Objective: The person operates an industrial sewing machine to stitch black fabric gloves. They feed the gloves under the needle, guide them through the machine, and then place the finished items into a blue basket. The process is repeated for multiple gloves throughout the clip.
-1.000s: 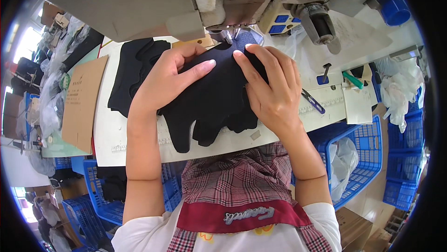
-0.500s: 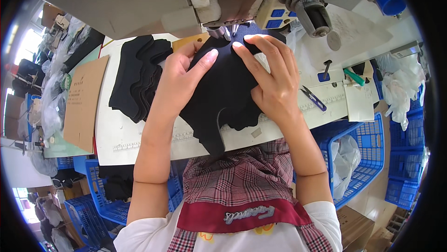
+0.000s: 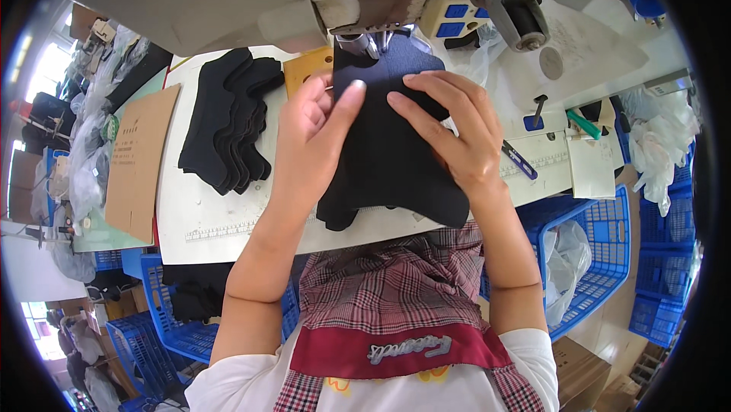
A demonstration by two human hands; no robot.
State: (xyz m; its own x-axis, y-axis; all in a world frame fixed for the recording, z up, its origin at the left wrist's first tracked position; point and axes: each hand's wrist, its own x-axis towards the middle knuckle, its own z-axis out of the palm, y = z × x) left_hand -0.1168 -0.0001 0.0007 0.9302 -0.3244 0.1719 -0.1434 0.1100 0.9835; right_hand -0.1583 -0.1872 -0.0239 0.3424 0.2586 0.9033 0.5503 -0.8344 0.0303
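Observation:
A black fabric piece (image 3: 392,161) with curved edges lies under the metal presser foot (image 3: 375,45) of a sewing machine (image 3: 339,1). It spreads toward me, and its near edge reaches the table's front edge. At the fabric's left edge is my left hand (image 3: 311,134), its thumb straight over the cloth and apart from the half-curled fingers. My right hand (image 3: 466,134) rests on the right part of the fabric, index and middle fingers stretched toward the foot; its thumb is mostly hidden. On the left lies a stack of black cut pieces (image 3: 228,122) with wavy edges.
Right of my hand lie thread snips (image 3: 519,159) and a green-handled tool (image 3: 583,124). A ruler strip (image 3: 221,231) runs along the white table (image 3: 179,206). Cardboard (image 3: 141,164) stands at left. Blue baskets flank me, one (image 3: 601,237) at right holding plastic bags.
The fabric has turned and flattened: its narrow hanging lobe has given way to a broad near edge reaching right. Both hands have shifted slightly toward me and to the right.

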